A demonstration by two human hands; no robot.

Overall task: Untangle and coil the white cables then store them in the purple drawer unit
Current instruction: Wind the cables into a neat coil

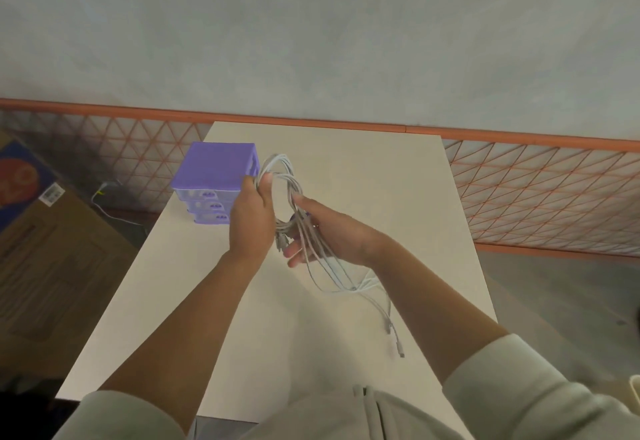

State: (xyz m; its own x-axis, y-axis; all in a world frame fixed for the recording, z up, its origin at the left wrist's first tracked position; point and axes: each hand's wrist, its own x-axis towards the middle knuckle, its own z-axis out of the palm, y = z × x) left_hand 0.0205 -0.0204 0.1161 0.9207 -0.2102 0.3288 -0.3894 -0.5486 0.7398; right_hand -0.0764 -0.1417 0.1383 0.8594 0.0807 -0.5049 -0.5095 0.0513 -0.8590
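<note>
White cables: thin, smooth, round cords gathered into a loose oval coil, held in the air above the table, just right of the drawer unit; several loose tails trail from the right hand down to the tabletop, ending in small pale plugs near the front right.
Left hand: upright, fingers and thumb curled round the left side of the coil, gripping the bunched strands.
Right hand: palm turned left, fingers mostly straight and a little spread, the strands running across palm and fingers; whether any finger pinches them cannot be told.
Purple drawer unit: small boxy plastic chest, matte lilac top, three clear-fronted drawers stacked with purple handles, all pushed in; it stands at the table's far left edge.
Table: flat, smooth, cream rectangular top.
Sleeves: soft pale grey-green fabric, pushed up the forearms.
Fence: orange rail over a diamond-mesh grid behind the table.
Cardboard box: brown, on the floor at left, with a white barcode label; print on it is too blurred to read.
Wall: pale grey, matt, faintly mottled.
</note>
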